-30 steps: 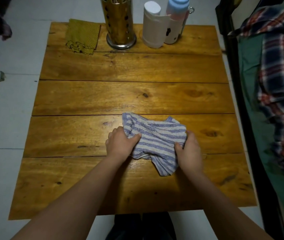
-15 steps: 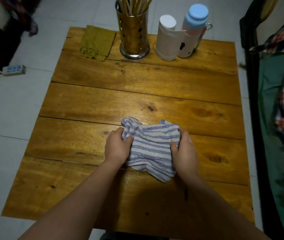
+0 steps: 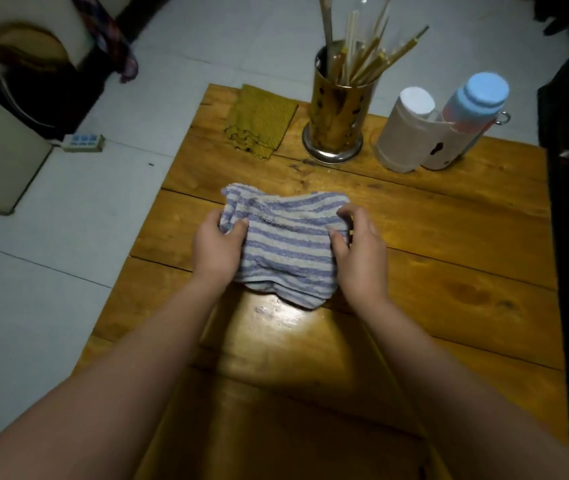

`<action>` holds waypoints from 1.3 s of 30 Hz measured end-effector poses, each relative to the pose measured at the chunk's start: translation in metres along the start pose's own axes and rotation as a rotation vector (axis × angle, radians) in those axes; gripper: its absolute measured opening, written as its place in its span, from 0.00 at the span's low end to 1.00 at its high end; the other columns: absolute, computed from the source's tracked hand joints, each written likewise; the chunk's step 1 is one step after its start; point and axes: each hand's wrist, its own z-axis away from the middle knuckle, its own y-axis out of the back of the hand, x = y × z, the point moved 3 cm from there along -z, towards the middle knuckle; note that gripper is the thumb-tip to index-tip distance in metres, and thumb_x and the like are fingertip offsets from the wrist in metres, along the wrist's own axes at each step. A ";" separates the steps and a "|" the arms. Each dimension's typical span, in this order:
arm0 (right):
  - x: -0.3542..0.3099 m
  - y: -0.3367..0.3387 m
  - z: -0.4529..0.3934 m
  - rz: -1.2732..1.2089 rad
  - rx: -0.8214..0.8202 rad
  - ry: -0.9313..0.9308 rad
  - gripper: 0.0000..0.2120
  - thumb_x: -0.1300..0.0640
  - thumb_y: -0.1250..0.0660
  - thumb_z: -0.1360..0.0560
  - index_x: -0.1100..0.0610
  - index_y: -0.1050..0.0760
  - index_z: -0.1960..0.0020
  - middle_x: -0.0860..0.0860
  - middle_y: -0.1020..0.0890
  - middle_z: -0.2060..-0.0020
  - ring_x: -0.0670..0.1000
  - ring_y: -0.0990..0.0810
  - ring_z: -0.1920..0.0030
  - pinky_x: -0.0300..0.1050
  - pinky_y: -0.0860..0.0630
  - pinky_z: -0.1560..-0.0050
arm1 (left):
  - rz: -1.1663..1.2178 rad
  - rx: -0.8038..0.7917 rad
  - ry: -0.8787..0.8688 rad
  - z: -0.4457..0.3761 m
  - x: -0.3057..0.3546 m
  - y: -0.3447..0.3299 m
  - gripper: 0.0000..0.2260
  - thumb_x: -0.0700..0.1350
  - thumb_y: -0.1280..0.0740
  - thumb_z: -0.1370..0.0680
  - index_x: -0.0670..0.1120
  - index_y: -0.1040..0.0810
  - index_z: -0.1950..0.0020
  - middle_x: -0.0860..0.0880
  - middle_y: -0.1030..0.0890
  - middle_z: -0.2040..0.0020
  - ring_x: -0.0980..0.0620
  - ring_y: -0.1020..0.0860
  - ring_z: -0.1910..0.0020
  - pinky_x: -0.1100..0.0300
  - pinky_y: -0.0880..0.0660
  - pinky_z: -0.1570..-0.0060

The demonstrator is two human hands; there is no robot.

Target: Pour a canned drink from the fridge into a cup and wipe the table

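A blue and white striped towel (image 3: 286, 247) lies bunched on the wooden table (image 3: 449, 244), near its middle. My left hand (image 3: 219, 247) grips the towel's left edge, thumb on top. My right hand (image 3: 359, 251) grips its right edge with curled fingers. Both forearms reach in from the bottom of the view. No can or cup shows.
At the table's far edge stand a metal holder of chopsticks (image 3: 336, 119), a white container (image 3: 404, 133) and a bottle with a blue cap (image 3: 463, 123). A folded yellow-green cloth (image 3: 259, 121) lies at the far left corner. A power strip (image 3: 82, 142) is on the floor, left.
Both hands have pushed the towel away from me across the table, toward the far edge. The view has swung left, showing more floor.
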 end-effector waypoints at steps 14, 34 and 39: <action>-0.072 -0.087 -0.146 0.113 0.072 -0.058 0.11 0.62 0.42 0.22 0.56 0.27 0.41 0.58 0.27 0.44 0.57 0.26 0.48 0.46 0.30 0.50 | -0.054 -0.073 -0.135 -0.189 0.043 0.024 0.10 0.47 0.34 0.24 0.45 0.23 0.46 0.49 0.20 0.52 0.48 0.21 0.53 0.56 0.25 0.51; -0.042 -0.113 -0.173 0.280 -0.089 -0.043 0.21 0.59 0.43 0.22 0.56 0.37 0.29 0.57 0.32 0.33 0.57 0.31 0.36 0.50 0.34 0.37 | -0.487 -0.092 -0.313 -0.239 0.026 0.016 0.13 0.51 0.39 0.22 0.45 0.25 0.42 0.44 0.21 0.46 0.43 0.24 0.48 0.53 0.28 0.55; -0.037 -0.078 -0.135 0.358 -0.146 0.031 0.20 0.58 0.41 0.23 0.57 0.35 0.31 0.57 0.29 0.36 0.57 0.31 0.36 0.48 0.35 0.37 | -0.696 -0.051 -0.347 -0.207 0.027 0.039 0.15 0.50 0.39 0.22 0.43 0.27 0.40 0.41 0.23 0.45 0.40 0.25 0.48 0.47 0.25 0.51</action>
